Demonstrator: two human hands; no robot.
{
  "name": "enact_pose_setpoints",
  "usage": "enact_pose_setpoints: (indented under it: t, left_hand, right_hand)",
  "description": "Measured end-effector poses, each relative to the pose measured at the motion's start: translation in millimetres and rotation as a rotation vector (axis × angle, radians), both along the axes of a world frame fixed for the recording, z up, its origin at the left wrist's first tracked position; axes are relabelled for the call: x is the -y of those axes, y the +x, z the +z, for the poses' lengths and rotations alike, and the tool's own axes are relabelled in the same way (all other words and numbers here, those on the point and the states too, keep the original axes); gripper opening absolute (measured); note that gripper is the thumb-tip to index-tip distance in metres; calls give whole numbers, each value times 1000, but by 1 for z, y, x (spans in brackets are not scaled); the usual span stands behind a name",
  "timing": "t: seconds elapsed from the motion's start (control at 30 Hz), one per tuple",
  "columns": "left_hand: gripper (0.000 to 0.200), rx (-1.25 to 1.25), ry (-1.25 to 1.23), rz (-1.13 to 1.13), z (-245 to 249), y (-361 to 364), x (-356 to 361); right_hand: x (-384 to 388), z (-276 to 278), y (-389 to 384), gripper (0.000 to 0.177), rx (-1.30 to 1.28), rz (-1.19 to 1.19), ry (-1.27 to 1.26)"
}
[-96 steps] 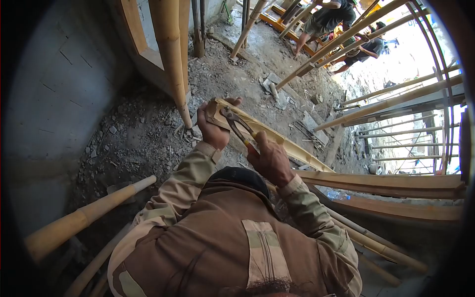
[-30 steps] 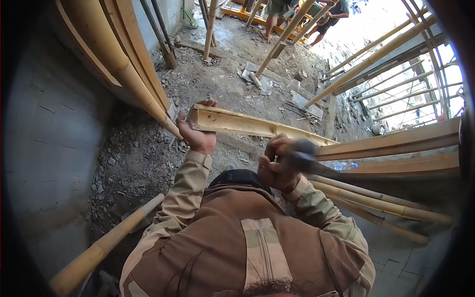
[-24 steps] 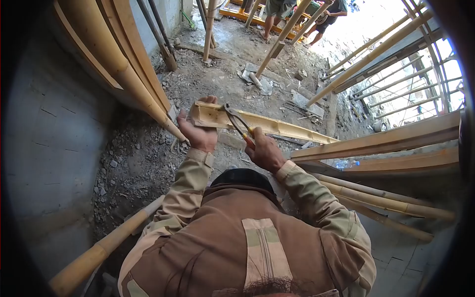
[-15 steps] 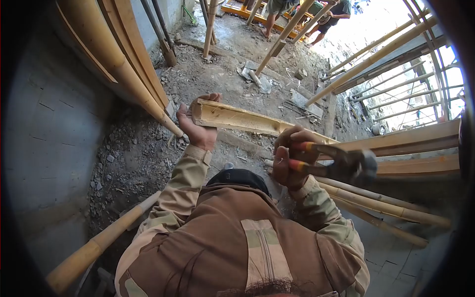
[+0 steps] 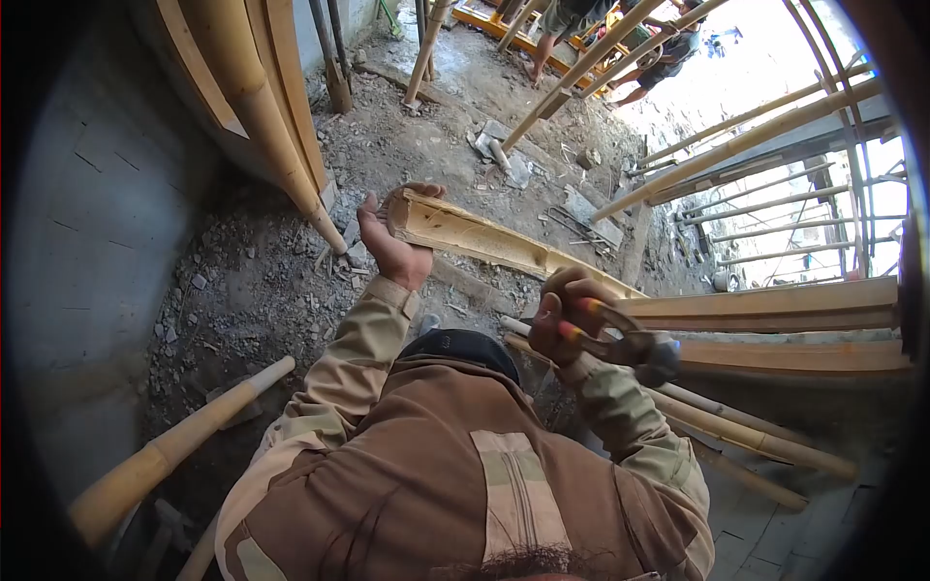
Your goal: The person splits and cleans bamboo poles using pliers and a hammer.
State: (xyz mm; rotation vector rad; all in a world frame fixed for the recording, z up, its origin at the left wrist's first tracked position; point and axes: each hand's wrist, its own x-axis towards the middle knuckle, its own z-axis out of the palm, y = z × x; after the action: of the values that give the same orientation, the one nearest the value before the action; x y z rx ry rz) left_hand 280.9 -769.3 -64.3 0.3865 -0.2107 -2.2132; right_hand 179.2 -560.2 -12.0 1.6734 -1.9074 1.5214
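Note:
A split length of bamboo, its hollow pale side showing, slants from upper left to lower right in front of my chest. My left hand cradles its upper-left end from below, thumb on the near side and fingertips showing past the far edge. Closed round the handles of a pair of pincers with red and yellow grips is my right hand, just under the bamboo's lower part. The pincers' heavy metal head points right and is slightly blurred.
Upright bamboo poles and timber boards line the left wall. More poles lie at lower right, below long planks. Rubble covers the ground. A person is at the far upper right.
My right hand and the pincers have shifted left, and the pincers' head is slightly lower. My left hand still supports the split bamboo, which sits slightly further right in view.

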Motion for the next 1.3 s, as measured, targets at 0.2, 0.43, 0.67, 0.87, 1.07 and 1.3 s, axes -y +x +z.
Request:
enact_pose_setpoints:
  t: [0.2,0.43,0.67,0.87,1.07,1.3]
  left_hand:
    - [67,26,-21,17,-21,-9,-4]
    - [62,-8,-1,-5,-7,-9,-6]
    - [60,25,-6,-47,-9,-11,-14]
    - [58,67,66,-24,-2,-15,-15]
    - [58,38,91,2,-6,-18,-15]
    - [60,-1,46,25,-16,-18,-12]
  right_hand:
    - [18,-4,-16,19,-78,11,755]
    - [-1,63,1,18,265,108,70]
    - [2,8,-31,19,107,89,853]
    - [-8,70,-33,16,210,154,85]
    - [-25,-29,-60,12,184,154,597]
    - [-30,48,-71,16,191,129,221]
